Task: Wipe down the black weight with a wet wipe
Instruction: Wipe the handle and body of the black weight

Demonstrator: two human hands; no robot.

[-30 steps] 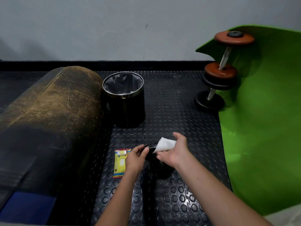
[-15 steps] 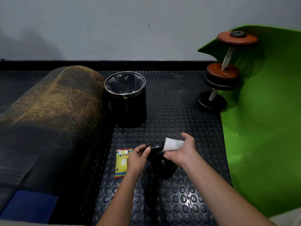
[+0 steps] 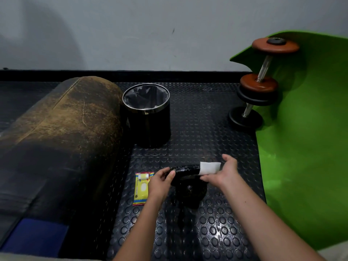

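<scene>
On the black rubber floor with round bumps (image 3: 207,119), close in front of me, sits the round black weight plate (image 3: 186,178). It is tipped up, with its far edge lifted and its low part near the floor. My left hand (image 3: 160,183) grips the left edge of the weight, with my thumb and fingers (image 3: 170,176) curled on its rim. My right hand (image 3: 224,174) holds the white wet wipe (image 3: 210,168) against the top right edge of the weight. My right fingers are bent around the wipe, so they are clamped on it.

Just left of my left hand lies a flat yellow pack of wipes with red ends (image 3: 142,188), flat on the floor.

Farther back stands a round black bin with a shiny metal rim and a dark bag inside (image 3: 148,117). Beside the bin, on the left, lies a big worn brown and black padded roll (image 3: 62,136). On the right a bright green mat (image 3: 308,147) curls up against the grey wall (image 3: 131,31). Two dumbbells with brown and black plates (image 3: 259,85) stand at the mat's edge, well apart from my hands.
</scene>
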